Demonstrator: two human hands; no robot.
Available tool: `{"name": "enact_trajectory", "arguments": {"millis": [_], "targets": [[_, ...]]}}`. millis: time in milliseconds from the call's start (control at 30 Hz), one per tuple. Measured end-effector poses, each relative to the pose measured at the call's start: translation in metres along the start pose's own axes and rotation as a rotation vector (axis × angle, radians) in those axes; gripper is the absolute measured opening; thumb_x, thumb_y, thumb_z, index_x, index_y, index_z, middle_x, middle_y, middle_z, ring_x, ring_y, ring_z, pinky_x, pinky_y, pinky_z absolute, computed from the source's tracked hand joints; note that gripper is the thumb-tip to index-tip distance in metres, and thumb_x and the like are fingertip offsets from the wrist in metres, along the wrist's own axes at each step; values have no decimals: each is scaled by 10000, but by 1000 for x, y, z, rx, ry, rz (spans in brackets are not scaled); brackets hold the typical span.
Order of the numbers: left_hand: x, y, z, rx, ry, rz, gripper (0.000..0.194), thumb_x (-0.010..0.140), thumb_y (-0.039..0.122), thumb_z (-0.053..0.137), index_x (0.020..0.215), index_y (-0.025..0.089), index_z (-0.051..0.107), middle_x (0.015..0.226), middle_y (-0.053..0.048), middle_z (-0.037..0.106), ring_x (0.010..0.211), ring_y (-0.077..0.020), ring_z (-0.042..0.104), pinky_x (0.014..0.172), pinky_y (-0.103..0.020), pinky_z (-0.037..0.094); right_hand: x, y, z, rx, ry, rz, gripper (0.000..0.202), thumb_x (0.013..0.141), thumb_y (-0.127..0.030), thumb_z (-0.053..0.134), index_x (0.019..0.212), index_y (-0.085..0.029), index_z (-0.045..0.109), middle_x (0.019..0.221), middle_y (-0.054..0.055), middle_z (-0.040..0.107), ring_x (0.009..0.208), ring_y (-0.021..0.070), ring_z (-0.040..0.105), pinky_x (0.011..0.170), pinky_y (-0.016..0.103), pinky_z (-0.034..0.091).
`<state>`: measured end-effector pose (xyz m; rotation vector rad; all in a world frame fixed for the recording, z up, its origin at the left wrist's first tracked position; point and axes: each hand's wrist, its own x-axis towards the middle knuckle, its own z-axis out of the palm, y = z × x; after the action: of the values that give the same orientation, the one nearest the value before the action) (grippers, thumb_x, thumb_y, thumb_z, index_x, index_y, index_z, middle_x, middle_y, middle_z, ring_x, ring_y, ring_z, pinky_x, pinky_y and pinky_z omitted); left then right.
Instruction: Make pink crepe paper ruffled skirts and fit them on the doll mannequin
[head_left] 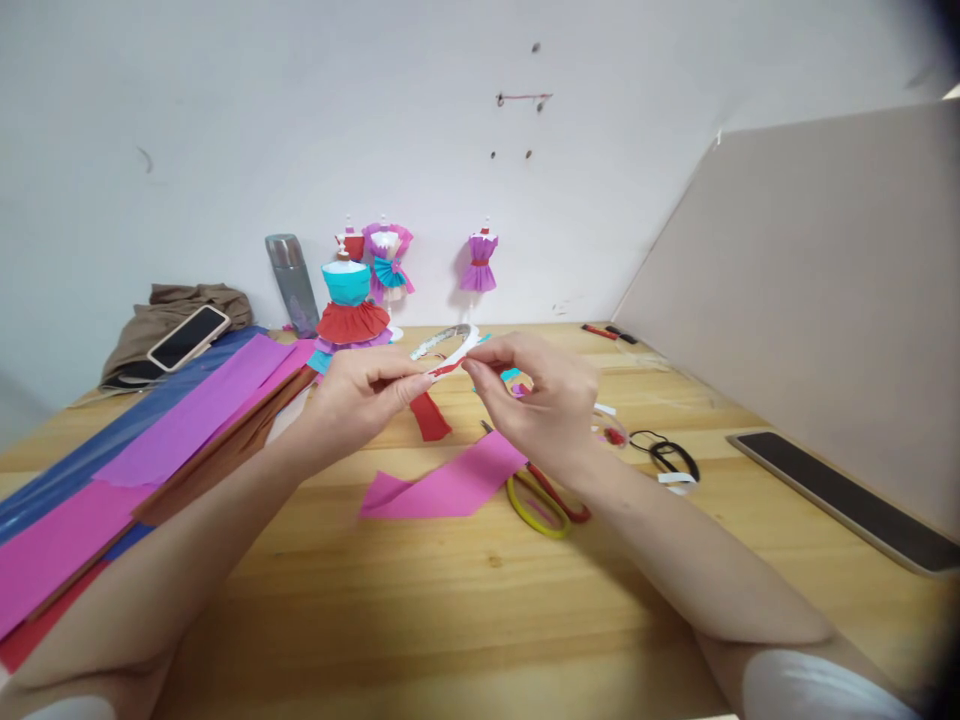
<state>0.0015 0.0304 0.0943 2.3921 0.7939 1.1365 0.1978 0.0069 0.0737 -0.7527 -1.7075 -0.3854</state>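
A white ring-shaped band, perhaps a tape roll point(471, 343), is held up over the table with a red strip point(450, 368) along its lower edge. My left hand point(360, 398) pinches the band's left end between thumb and fingers. On the right, my right hand point(536, 395) is closed, thumb and forefinger together at the red strip's right end; whether it grips the strip or the band is too small to tell. Below lie a pink paper piece point(457, 480), a red paper piece point(430, 418) and scissors with yellow and red handles point(538, 512).
Small dress forms in paper dresses point(354, 320) and a grey bottle point(292, 285) stand by the wall. Paper strips point(191, 410) and a phone point(189, 338) are at left. Black bands point(675, 460) and a dark flat device point(847, 500) lie at right.
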Motion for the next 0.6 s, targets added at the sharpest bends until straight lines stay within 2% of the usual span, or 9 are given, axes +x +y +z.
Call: {"name": "enact_trajectory", "arguments": {"millis": [133, 300, 400, 500, 600], "targets": [[-5, 5, 4, 155, 75, 115, 228, 889, 223, 584, 679, 169, 655, 597, 22, 562, 569, -93, 473, 536, -217, 345, -2, 3, 0, -104, -1, -113, 171, 848, -86, 554, 792, -239, 605, 700, 4, 692, 633, 148, 653, 579, 278, 502], [-10, 13, 8, 374, 64, 267, 306, 940, 207, 523, 657, 157, 629, 601, 12, 554, 576, -97, 475, 543, -223, 342, -2, 6, 0, -165, -4, -175, 180, 789, -59, 528, 724, -227, 533, 659, 6, 652, 600, 145, 630, 543, 271, 469], [-11, 17, 11, 418, 81, 332, 297, 949, 201, 511, 685, 153, 638, 613, 5, 578, 583, -97, 483, 543, -218, 346, 0, 3, -1, -156, 29, -184, 192, 745, -42, 529, 683, -222, 500, 619, -5, 615, 567, 132, 598, 523, 261, 450], [-12, 18, 13, 431, 114, 315, 303, 944, 204, 524, 664, 146, 626, 608, 2, 574, 578, -95, 485, 542, -219, 347, 1, -3, -2, -46, 27, -90, 186, 733, -57, 542, 656, -218, 489, 599, -27, 587, 545, 108, 561, 526, 243, 446], [-11, 16, 14, 376, 136, 258, 326, 927, 191, 541, 608, 145, 588, 573, 17, 524, 542, -83, 445, 518, -218, 327, 2, -10, -5, 137, -66, 103, 161, 726, -86, 540, 641, -216, 502, 587, -40, 573, 530, 97, 544, 527, 237, 455]]}}
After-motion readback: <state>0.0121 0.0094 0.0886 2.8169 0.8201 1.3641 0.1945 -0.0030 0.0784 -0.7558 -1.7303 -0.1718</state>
